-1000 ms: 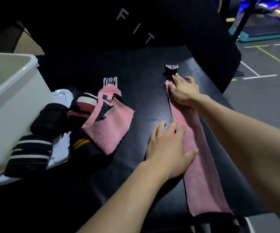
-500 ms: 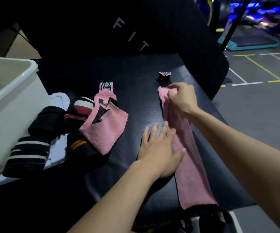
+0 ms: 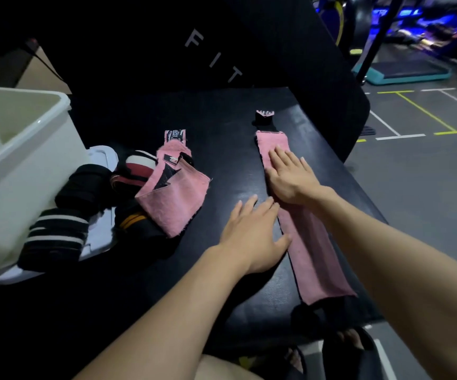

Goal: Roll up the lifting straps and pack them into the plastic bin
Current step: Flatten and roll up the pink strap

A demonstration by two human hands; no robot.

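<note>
Right hand released pinch; both hands flat, left hand beside, on pink strap.

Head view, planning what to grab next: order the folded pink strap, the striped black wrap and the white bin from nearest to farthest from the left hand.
From the left hand:
1. Folded pink strap, just left.
2. Striped black wrap, farther left on the lid.
3. White bin, far left.

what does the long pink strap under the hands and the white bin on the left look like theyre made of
Long pink strap: looks like soft woven or brushed cloth, matte; it lies limp and flat on the black bench, no shine. White bin: seems rigid moulded plastic, smooth and slightly glossy, with a thick rolled rim and a small highlight on its edge.
</note>
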